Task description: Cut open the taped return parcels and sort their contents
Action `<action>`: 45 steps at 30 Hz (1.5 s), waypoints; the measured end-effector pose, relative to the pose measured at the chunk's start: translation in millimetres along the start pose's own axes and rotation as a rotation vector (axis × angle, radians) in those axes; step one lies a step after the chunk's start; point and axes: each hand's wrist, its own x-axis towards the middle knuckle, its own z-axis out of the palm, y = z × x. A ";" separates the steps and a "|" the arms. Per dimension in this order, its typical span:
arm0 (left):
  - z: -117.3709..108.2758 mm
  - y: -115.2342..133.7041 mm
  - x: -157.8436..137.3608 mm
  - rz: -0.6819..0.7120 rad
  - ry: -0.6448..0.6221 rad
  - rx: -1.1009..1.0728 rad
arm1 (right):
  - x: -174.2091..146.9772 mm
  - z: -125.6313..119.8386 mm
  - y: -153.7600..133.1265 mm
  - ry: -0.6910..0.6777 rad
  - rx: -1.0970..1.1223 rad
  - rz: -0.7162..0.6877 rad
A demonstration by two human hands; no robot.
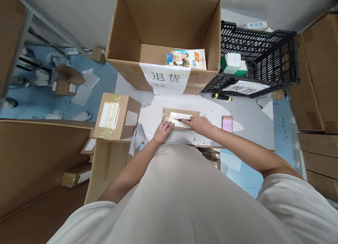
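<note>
A small flat cardboard box [166, 113] with clear tape and a white label lies on the white paper covering the table. My left hand [161, 132] rests on its near left corner, fingers extended over the top. Closed around a slim black-and-red tool [180, 120], my right hand [199, 124] is over the right part of the box. The tool's tip points left over the label. Its small size hides whether it is a knife or a pen, and whether the tip touches the label.
Behind stands a big open carton [126, 69] with colourful packets [188, 59]. A black crate [286, 60] holds green-and-white boxes [232, 64]. A black-and-yellow tool [221, 97] and a phone [227, 124] lie to the right. A taped carton [124, 110] stands left.
</note>
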 end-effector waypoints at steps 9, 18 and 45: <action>-0.3 1.5 0.8 0.035 0.025 0.083 | -66.9 34.2 71.1 0.037 0.092 0.157; -14.9 17.5 4.2 -0.041 -0.065 0.127 | -118.9 89.9 99.2 0.198 0.425 0.207; -34.5 27.1 79.0 -0.061 -0.275 0.367 | -84.0 153.4 43.5 0.453 1.305 0.336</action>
